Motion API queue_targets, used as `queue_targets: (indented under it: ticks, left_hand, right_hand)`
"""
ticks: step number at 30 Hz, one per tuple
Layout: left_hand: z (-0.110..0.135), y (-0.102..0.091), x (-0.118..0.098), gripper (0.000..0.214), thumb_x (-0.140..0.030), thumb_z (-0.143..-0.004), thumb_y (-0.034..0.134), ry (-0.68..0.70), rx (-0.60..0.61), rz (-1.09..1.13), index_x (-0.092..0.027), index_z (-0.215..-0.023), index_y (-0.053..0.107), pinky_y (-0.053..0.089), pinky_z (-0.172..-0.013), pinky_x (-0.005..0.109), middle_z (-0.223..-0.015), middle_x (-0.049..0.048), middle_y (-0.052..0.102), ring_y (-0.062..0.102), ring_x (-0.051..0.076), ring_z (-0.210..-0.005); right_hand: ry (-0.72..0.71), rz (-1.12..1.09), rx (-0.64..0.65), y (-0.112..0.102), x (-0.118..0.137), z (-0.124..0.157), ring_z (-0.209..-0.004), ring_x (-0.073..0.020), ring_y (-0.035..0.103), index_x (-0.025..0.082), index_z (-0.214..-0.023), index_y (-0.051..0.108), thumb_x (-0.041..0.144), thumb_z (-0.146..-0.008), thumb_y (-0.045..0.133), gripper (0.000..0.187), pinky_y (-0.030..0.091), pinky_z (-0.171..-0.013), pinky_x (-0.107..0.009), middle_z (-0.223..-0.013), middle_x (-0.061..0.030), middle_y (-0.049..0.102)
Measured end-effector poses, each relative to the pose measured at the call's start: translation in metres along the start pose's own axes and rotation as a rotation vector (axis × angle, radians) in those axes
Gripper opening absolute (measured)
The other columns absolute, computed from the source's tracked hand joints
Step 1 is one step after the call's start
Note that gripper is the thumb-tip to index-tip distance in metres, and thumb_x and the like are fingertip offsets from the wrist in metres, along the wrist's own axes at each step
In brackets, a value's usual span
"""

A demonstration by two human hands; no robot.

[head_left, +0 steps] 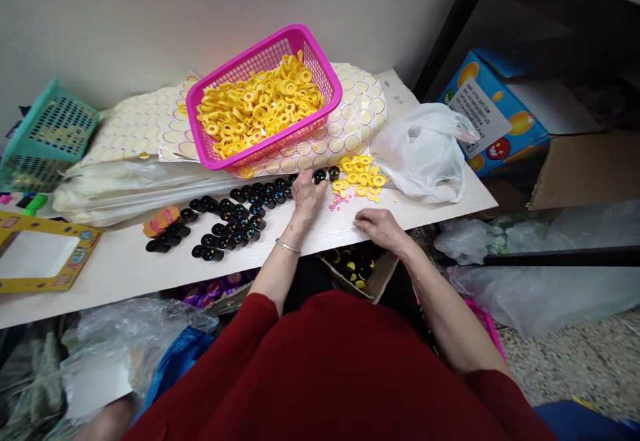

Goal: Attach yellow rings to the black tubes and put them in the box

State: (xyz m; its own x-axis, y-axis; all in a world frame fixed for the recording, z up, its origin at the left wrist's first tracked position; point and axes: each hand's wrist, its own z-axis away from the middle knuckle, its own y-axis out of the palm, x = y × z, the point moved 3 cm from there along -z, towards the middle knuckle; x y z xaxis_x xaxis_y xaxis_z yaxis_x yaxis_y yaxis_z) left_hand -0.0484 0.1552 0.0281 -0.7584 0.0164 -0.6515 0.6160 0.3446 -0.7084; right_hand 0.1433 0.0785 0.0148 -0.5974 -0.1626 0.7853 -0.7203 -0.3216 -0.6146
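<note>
My left hand (307, 193) reaches in at the right end of the rows of small black cylinders (239, 210), its fingers curled. Just beside its fingertips stands a black cylinder (320, 176); what the fingers hold, if anything, is hidden. My right hand (379, 224) rests near the table's front edge with the fingers bent together, and I cannot make out anything in it. Between and beyond the hands lie tiny pink rings (339, 202) and a loose heap of yellow ring-shaped pieces (361, 173). Many cylinders show coloured bits in their tops.
A pink basket (327, 84) full of yellow pieces stands on printed sheets (350, 121) at the back. A white plastic bag (425, 151) lies at the right. An orange bundle (161, 220) and a yellow card frame (75, 258) are at the left. Below sits an open carton (385, 276).
</note>
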Motion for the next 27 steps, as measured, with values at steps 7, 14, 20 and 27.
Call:
queue_targets:
  ticks: [7, 14, 20, 27]
  left_hand:
    - [0.046, -0.015, 0.008, 0.02, -0.025, -0.056, 0.066, -0.205, 0.209, 0.366, -0.015, -0.073, 0.064, 0.032, -0.053, 0.024, -0.049, -0.0068, 0.044, 0.041, 0.009, -0.049]
    - [0.08, 0.001, 0.0, 0.019, -0.021, -0.053, 0.063, -0.165, 0.36, 0.547, -0.016, -0.071, 0.062, 0.028, -0.049, 0.021, -0.05, -0.0083, 0.043, 0.036, 0.006, -0.049]
    - [0.084, 0.01, 0.001, 0.018, -0.021, -0.055, 0.063, -0.146, 0.324, 0.563, -0.016, -0.072, 0.062, 0.03, -0.048, 0.02, -0.051, -0.0083, 0.046, 0.037, 0.005, -0.048]
    - [0.084, 0.012, 0.003, 0.025, -0.018, -0.057, 0.064, -0.045, 0.288, 0.541, -0.016, -0.082, 0.067, 0.037, -0.052, 0.021, -0.061, -0.0046, 0.054, 0.043, 0.007, -0.053]
  right_hand:
    - [0.104, 0.484, -0.148, 0.015, 0.007, -0.045, -0.082, -0.0201, 0.056, 0.019, -0.091, 0.068, 0.023, -0.087, 0.044, 0.025, 0.034, -0.062, -0.029, -0.094, -0.0086, 0.062]
    - [0.064, 0.585, -0.133, 0.016, 0.011, -0.041, -0.085, -0.0194, 0.055, 0.018, -0.098, 0.064, 0.023, -0.09, 0.043, 0.023, 0.03, -0.061, -0.028, -0.1, -0.0088, 0.06]
    - [0.029, 0.589, -0.108, 0.018, 0.014, -0.047, -0.081, -0.0184, 0.053, 0.019, -0.095, 0.065, 0.025, -0.092, 0.04, 0.026, 0.028, -0.059, -0.029, -0.098, -0.008, 0.059]
    - [-0.054, 0.627, -0.163, 0.017, 0.011, -0.042, -0.076, -0.0194, 0.049, 0.015, -0.093, 0.063, 0.021, -0.092, 0.036, 0.028, 0.027, -0.059, -0.03, -0.092, -0.0105, 0.059]
